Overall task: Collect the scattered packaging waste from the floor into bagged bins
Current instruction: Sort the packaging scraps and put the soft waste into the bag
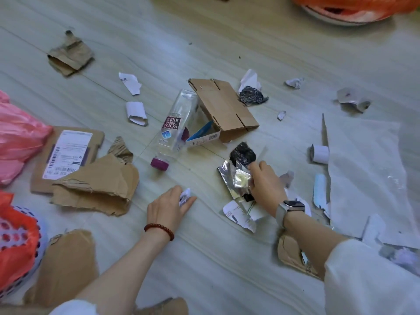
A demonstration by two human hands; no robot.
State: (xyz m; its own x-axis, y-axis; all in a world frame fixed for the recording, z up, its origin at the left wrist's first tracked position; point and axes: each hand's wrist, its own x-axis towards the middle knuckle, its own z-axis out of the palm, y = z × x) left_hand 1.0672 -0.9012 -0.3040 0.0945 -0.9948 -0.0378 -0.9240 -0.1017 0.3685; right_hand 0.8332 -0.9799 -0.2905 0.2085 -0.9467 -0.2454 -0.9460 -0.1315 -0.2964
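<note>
Packaging waste lies all over the pale floor (227, 258), and both hands are down in it. Right hand (264, 185): fingers curled around a crumpled silver foil wrapper (236, 178), pinching its shiny middle, with the black printed end (242, 153) sticking out beyond the knuckles. Good grip, but a firmer scrunch would stop the loose foil springing open on the way to a bin. Under that wrist sits a torn white label scrap (236, 214); worth sweeping it up in the same pass.

Left hand (169, 209): fingers mostly straight, closing over a small white paper ball (185, 196) against the floor. It looks pressed and cupped rather than fully lifted; curling the fingertips under it would secure it.

Outward now: an empty soda bottle (173, 130) with a purple cap lies just ahead, touching a folded cardboard box (223, 108). Torn cardboard (97, 185) lies to the left, beside a labelled cardboard sheet (66, 155). A red-bagged basket (16, 242) waits at the near left, a pink bag (16, 137) behind it, and another orange-bagged bin (354, 7) far ahead. The near basket looks the shortest carry for both handfuls.
</note>
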